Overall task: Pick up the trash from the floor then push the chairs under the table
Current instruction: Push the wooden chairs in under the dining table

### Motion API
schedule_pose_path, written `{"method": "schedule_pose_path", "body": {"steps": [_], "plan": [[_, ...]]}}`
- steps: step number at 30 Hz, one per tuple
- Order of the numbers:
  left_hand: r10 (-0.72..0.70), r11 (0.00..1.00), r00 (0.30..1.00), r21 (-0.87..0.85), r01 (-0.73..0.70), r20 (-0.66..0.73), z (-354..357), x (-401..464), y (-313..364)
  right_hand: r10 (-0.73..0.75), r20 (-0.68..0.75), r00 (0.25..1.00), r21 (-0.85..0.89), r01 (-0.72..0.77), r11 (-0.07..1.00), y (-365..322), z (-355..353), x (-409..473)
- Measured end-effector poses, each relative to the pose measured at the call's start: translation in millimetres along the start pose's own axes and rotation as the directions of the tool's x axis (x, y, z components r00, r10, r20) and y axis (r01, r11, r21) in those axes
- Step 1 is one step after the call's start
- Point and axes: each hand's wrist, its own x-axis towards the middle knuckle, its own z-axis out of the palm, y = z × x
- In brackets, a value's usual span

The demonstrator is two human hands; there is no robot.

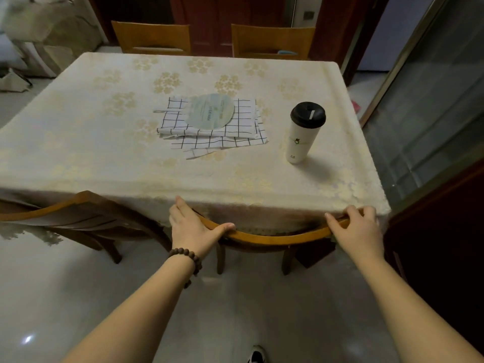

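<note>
At the near edge of the table (104, 142), you have both hands on the curved top rail of the chair (275, 238) in front of you: your left hand (192, 226) is wrapped over the rail's left end, thumb along its front, and your right hand (358, 226) is clamped on the right end, fingers curled over the top. The chair already sits well in, its rail just beside the hanging tablecloth (262, 205) and the seat hidden beneath it. To finish well, push evenly with both arms so the chair goes straight and neither back leg catches; stop once the rail meets the cloth (a harder shove would likely drag the cloth and jostle what stands on it). The second chair (78, 213) on your left is angled and sits a little farther out, so it probably wants the next push. Two more chairs (152, 38) at the far side look tucked in. No trash shows on the visible floor (78, 297), so that part seems done.

As for containers, the white tumbler (305, 132) stands upright near the right edge with its black lid on; you cannot tell what is inside. A round fan (210, 111) lies on the checked cloths (217, 137).
</note>
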Motion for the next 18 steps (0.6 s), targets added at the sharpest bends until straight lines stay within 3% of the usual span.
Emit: {"method": "schedule_pose_path", "body": {"steps": [6,12,18], "plan": [[0.03,0.998,0.999,0.058,-0.028,-0.027,3.1,20.4,-0.3,0.075,-0.136,0.988,0.022,-0.073,0.997,-4.8,18.3,-12.8],[0.033,0.999,0.996,0.015,-0.032,-0.087,9.9,17.0,5.9,-0.01,-0.167,0.986,0.01,0.012,1.0,3.6,16.9,5.7],[0.055,0.996,0.993,0.081,-0.047,-0.101,18.5,9.7,15.1,0.027,-0.033,0.999,-0.046,-0.028,0.999,14.1,4.2,15.2]]}}
